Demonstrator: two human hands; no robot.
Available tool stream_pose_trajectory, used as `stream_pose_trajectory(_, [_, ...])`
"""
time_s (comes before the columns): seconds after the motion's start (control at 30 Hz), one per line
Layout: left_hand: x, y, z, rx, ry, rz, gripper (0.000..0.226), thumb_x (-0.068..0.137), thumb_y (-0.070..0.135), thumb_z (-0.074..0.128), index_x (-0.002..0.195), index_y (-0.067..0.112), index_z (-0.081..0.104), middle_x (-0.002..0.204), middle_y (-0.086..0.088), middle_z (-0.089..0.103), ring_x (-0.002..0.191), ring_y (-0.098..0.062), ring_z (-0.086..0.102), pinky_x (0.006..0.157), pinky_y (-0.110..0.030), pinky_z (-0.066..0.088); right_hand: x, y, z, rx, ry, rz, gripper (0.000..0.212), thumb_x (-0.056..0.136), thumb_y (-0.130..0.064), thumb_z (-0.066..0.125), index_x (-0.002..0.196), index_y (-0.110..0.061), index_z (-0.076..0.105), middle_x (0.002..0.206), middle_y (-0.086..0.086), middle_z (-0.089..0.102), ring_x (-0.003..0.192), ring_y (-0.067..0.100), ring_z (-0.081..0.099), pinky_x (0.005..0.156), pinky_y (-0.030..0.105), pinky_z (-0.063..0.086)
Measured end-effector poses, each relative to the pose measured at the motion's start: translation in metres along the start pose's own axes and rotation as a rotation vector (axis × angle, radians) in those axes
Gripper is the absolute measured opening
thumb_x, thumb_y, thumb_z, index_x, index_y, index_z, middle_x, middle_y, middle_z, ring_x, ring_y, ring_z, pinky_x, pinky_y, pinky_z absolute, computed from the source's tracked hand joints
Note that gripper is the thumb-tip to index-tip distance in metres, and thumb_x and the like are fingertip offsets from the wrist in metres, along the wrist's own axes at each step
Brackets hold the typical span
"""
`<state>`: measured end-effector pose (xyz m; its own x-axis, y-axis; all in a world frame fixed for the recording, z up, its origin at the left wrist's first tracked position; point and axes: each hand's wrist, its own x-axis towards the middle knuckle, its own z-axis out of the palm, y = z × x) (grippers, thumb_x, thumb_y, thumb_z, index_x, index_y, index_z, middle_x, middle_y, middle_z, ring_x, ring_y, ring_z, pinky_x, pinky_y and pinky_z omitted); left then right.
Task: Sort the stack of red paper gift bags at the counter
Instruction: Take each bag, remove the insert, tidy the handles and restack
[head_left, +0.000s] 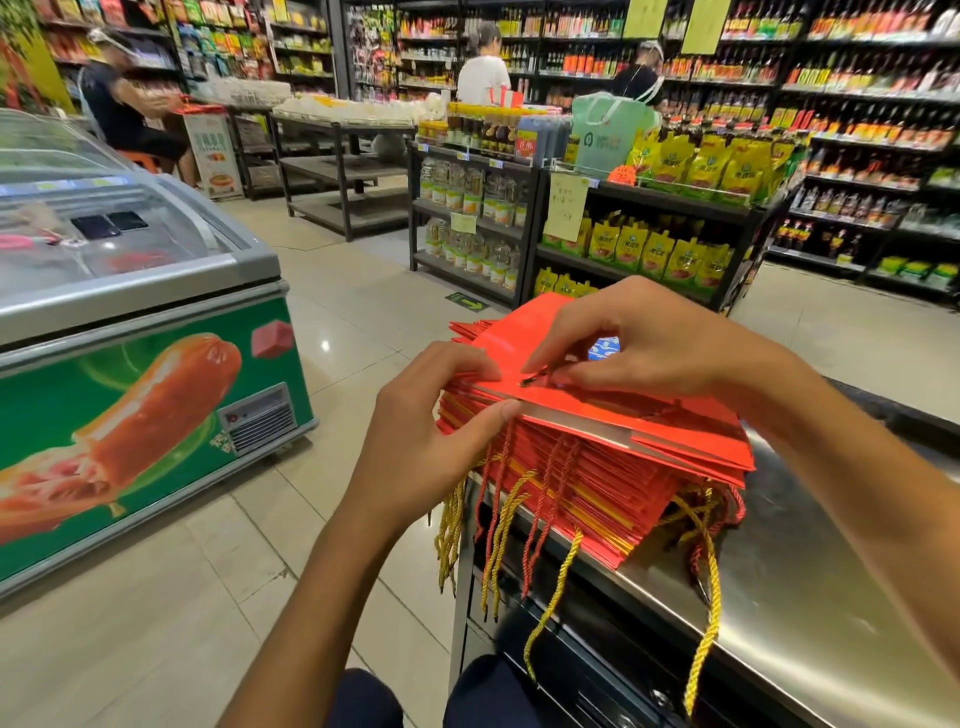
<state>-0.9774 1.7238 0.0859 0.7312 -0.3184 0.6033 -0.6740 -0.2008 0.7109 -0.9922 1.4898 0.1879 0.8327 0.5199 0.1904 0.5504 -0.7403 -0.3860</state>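
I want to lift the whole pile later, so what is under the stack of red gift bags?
The stack of red gift bags lies on a steel counter, its red and gold cord handles hanging over the front edge. The stack hides the counter beneath it.

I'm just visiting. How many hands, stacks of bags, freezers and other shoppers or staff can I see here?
Hands: 2 (left hand, right hand)
Stack of red gift bags: 1
Chest freezer: 1
Other people at the shelves: 3 ()
Total: 7
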Motion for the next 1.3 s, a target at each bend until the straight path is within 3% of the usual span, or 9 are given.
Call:
stream_pose_trajectory(0.2, [-0.001,0.0,0.0,0.008,0.002,0.01,0.026,0.088,0.035,0.075,0.109,0.021,0.066,0.11,0.011,0.065,0.107,-0.011,0.062,0.089,-0.032,0.051,-0.002,-0.002,0.007,-0.069,0.05,-0.034,0.016,0.09,-0.031,0.078,0.103,-0.023,0.082,0.088,-0.016,0.07,0.083,0.014,0.067,0.074,0.039,0.053])
stream_pose_trajectory(0.37, [-0.002,0.0,0.003,0.004,0.015,0.002,0.025,0.09,0.035,0.073,0.11,0.022,0.066,0.109,0.011,0.065,0.107,-0.01,0.061,0.09,-0.033,0.052,0.0,-0.017,0.0,-0.328,-0.019,-0.136,0.018,0.096,-0.027,0.064,0.108,-0.024,0.078,0.095,-0.02,0.067,0.089,0.005,0.065,0.078,0.022,0.047])
stream_pose_trajectory(0.53, [-0.002,-0.001,0.004,-0.033,0.032,-0.014,0.022,0.092,0.034,0.069,0.109,0.021,0.067,0.107,0.012,0.066,0.107,-0.012,0.062,0.091,-0.038,0.054,0.007,-0.024,-0.006,-0.473,-0.077,-0.185,0.017,0.099,-0.018,0.062,0.108,-0.021,0.076,0.1,-0.008,0.071,0.094,0.016,0.064,0.08,0.036,0.05])
stream_pose_trajectory(0.7, [-0.001,-0.003,0.004,-0.063,0.064,-0.025,0.019,0.092,0.031,0.072,0.108,0.02,0.071,0.105,0.011,0.069,0.106,-0.013,0.064,0.091,-0.038,0.055,0.011,-0.028,-0.003,-0.513,-0.085,-0.222,0.015,0.099,-0.02,0.064,0.107,-0.023,0.076,0.099,-0.007,0.07,0.093,0.017,0.061,0.078,0.028,0.044])
stream_pose_trajectory(0.8, [0.0,-0.002,0.006,-0.104,0.106,-0.011,0.014,0.093,0.021,0.075,0.105,0.015,0.074,0.101,0.007,0.072,0.099,-0.015,0.068,0.087,-0.037,0.056,0.016,-0.029,-0.002,-0.532,-0.084,-0.237,0.015,0.099,-0.024,0.064,0.106,-0.024,0.077,0.096,-0.009,0.07,0.092,0.016,0.062,0.078,0.032,0.048])
stream_pose_trajectory(0.97, [0.002,0.006,0.009,-0.133,0.219,0.032,0.014,0.093,0.021,0.075,0.106,0.015,0.077,0.099,0.008,0.075,0.096,-0.017,0.07,0.084,-0.04,0.058,0.016,-0.024,-0.005,-0.339,0.045,-0.14,0.011,0.093,-0.026,0.075,0.103,-0.024,0.079,0.085,-0.026,0.066,0.076,-0.011,0.06,0.072,0.005,0.041])
stream_pose_trajectory(1.13, [0.008,0.01,0.012,-0.137,0.296,0.044,0.013,0.091,0.022,0.078,0.103,0.016,0.079,0.096,0.008,0.077,0.092,-0.016,0.072,0.081,-0.042,0.059,0.007,-0.024,-0.006,-0.195,0.083,-0.036,0.012,0.093,-0.023,0.074,0.102,-0.028,0.08,0.091,-0.018,0.075,0.083,-0.003,0.069,0.074,0.016,0.051])
stream_pose_trajectory(1.2, [0.009,0.013,0.013,-0.155,0.321,0.043,0.011,0.091,0.021,0.078,0.102,0.018,0.078,0.093,0.009,0.076,0.09,-0.016,0.072,0.08,-0.042,0.06,0.003,-0.028,-0.01,-0.14,0.022,0.034,0.014,0.096,-0.038,0.068,0.106,-0.035,0.078,0.096,-0.021,0.075,0.088,0.0,0.068,0.076,0.026,0.052])
stream_pose_trajectory(1.3, [0.01,0.015,0.015,-0.158,0.347,0.049,0.012,0.092,0.019,0.077,0.103,0.016,0.078,0.093,0.008,0.076,0.089,-0.014,0.073,0.079,-0.04,0.06,-0.001,-0.033,-0.015,-0.089,-0.06,0.105,0.04,0.086,-0.067,0.059,0.11,-0.04,0.075,0.101,-0.022,0.072,0.095,0.003,0.067,0.08,0.035,0.054])
